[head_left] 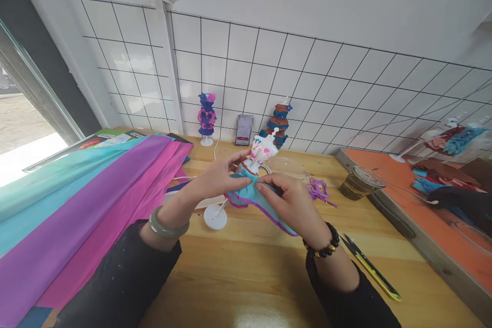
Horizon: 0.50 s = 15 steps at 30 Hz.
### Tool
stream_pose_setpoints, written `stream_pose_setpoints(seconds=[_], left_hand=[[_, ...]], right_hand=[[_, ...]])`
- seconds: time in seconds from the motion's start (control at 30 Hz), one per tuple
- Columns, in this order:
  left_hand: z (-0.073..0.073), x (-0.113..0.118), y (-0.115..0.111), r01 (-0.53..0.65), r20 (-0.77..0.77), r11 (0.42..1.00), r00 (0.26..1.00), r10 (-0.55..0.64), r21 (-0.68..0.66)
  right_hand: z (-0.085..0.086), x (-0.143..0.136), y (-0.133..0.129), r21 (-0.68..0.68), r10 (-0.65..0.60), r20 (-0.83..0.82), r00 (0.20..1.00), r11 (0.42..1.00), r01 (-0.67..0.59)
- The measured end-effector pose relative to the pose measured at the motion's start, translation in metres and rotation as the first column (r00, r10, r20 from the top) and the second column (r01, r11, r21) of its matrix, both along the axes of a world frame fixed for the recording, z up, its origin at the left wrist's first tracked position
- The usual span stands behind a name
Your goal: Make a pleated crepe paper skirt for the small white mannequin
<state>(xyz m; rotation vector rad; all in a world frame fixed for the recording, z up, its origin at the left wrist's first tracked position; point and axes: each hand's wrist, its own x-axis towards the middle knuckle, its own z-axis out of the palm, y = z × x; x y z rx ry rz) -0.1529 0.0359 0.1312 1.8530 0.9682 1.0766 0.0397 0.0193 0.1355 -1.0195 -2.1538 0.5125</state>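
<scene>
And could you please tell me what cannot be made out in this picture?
In the head view:
Left hand: some fingertips, hidden behind the small mannequin.
White pole: upper part, hidden by blue cloth.
Phone: screen text, blurred and too small.
Purple sheet: near end, cut off by the left edge.

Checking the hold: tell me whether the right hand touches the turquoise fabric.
Touching: the head view shows the right hand pinching the turquoise fabric, no gap between them.

On the table (230, 287), sheets (96, 200) lie left of the mannequin (265, 149), snips (374, 272) right. A phone (243, 131) stands behind the mannequin.
</scene>
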Motion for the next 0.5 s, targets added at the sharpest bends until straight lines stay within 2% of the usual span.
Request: stream_pose_setpoints(seconds=[0.2,0.5], left_hand=[[-0.0007,-0.0003,-0.0004,0.041,0.036,0.998,0.998,-0.043,0.038],[-0.001,0.0019,0.0001,0.04,0.033,0.995,0.999,-0.043,0.089]], right_hand=[[0.0002,0.0004,-0.0032,0.095,0.0,0.042,0.999,0.995,-0.004],[0.0029,-0.0007,-0.008,0.205,0.042,0.094,0.995,0.977,-0.061]])
